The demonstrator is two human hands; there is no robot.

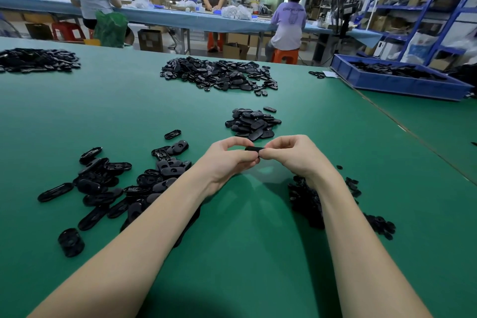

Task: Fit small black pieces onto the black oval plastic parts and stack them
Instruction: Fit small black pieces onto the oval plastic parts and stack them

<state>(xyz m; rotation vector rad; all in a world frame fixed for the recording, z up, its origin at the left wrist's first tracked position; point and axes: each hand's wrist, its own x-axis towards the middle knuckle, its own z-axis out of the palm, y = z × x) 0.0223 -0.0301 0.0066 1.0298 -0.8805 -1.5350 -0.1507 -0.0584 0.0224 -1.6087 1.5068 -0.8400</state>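
Fingers of both hands [254, 156] pinch one oval part [254, 149] over bare green table [247, 227] between flanking piles.

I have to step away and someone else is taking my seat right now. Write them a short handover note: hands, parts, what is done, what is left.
Hands: left hand and right hand both pinch one black oval part above the green table; whether its small piece is seated yet cannot be told.
Parts: loose oval parts lie left of the left arm; small black pieces lie under and beside the right arm.
Done: probably the near pile just beyond the hands, a heap rather than a neat stack.
Left: finish the held part, then work through the left pile. A larger far pile and a blue bin hold more.
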